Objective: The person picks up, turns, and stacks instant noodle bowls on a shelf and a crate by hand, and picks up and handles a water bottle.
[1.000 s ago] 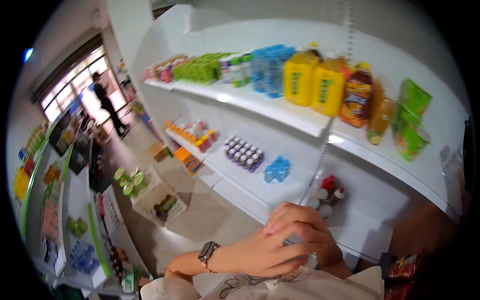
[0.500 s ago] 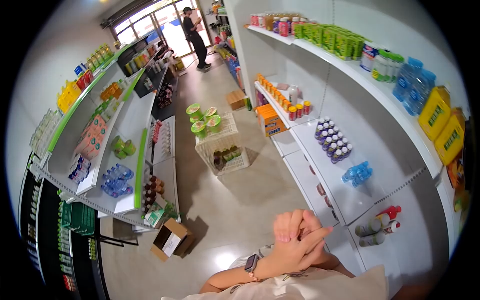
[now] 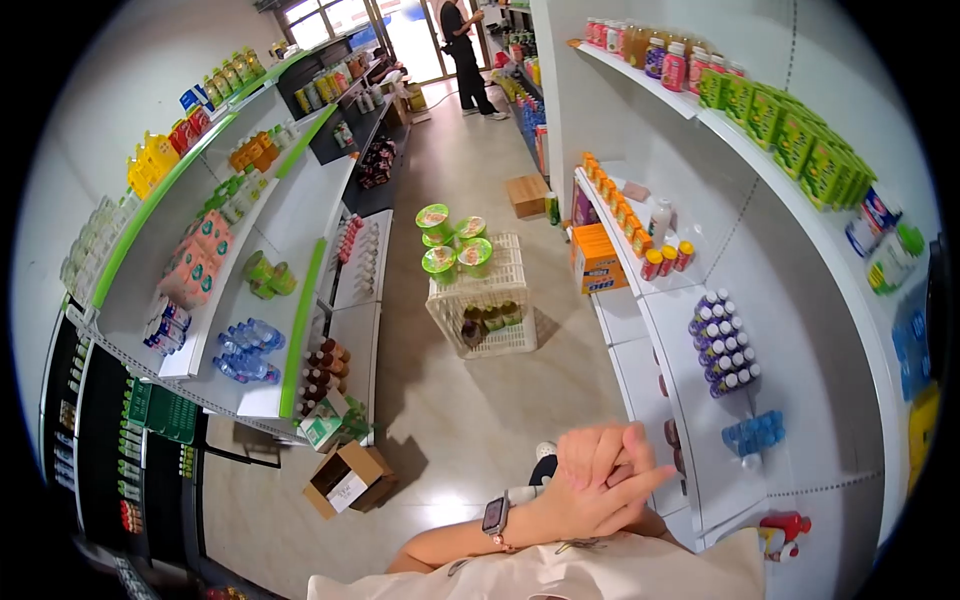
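Observation:
My left hand [image 3: 590,512], with a smartwatch [image 3: 495,515] and a bracelet at its wrist, is clasped with my right hand [image 3: 592,455] in front of my body. The right fingers fold over the left hand, while the left fingers lie against the right hand and point right. Both are closed together, and no object shows between them; the palms are hidden. To their right, on the lower shelf, lies a pack of blue-tinted bottles [image 3: 753,433]. Behind that stand purple bottles with white caps [image 3: 724,345] in rows.
On the floor ahead, a white plastic crate [image 3: 480,290] carries green tubs [image 3: 438,262]. An open cardboard box [image 3: 350,478] lies at lower left, near stocked shelves [image 3: 300,350]. Another person [image 3: 465,60] stands by the glass doors. A closed carton [image 3: 527,197] sits farther back.
My view has shifted, so the crate and the far person appear farther right, and the person's head is cut off. A shoe now shows beside my hands, which stay clasped.

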Demonstrator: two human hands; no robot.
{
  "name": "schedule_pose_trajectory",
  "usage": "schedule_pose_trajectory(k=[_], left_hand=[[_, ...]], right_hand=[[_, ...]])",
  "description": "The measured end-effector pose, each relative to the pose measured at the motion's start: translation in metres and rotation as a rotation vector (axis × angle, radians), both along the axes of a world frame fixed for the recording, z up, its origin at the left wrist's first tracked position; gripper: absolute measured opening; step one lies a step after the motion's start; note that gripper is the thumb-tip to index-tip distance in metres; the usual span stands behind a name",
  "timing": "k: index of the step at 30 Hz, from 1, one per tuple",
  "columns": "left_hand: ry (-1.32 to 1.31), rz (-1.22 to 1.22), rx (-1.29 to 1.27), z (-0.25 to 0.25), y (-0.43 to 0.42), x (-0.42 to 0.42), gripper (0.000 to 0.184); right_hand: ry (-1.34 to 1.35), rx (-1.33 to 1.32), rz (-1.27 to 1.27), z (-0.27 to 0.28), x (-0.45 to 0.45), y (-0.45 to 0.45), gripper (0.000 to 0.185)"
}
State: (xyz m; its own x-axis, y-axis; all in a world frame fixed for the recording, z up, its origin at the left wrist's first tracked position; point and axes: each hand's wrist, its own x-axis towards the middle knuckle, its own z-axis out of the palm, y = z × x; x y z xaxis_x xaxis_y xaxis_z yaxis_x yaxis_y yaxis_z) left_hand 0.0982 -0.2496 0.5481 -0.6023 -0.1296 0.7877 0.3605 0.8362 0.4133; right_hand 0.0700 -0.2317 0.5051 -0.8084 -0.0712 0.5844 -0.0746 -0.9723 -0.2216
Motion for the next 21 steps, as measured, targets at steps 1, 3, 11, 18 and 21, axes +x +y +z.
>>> schedule_pose_trajectory(k=[1, 3, 11, 18, 21], left_hand=[[-0.031, -0.041, -0.013, 0.000, -0.012, -0.009, 0.035], [-0.034, -0.180, 0.052, 0.014, -0.043, -0.028, 0.036], [0.181, -0.010, 0.299, 0.015, -0.133, -0.060, 0.055], [0.274, -0.004, 0.431, -0.013, -0.204, -0.091, 0.048], [0.281, 0.002, 0.441, -0.014, -0.246, -0.102, 0.046]], right_hand=[[0.216, 0.083, 0.191, 0.006, -0.036, -0.005, 0.037], [0.508, 0.280, 0.363, 0.020, -0.090, -0.018, 0.038], [0.586, 0.610, 0.717, 0.037, -0.158, -0.062, 0.049], [0.792, 0.436, 0.753, 0.027, -0.137, -0.176, 0.023], [0.783, 0.410, 0.647, 0.003, -0.130, -0.227, 0.015]])
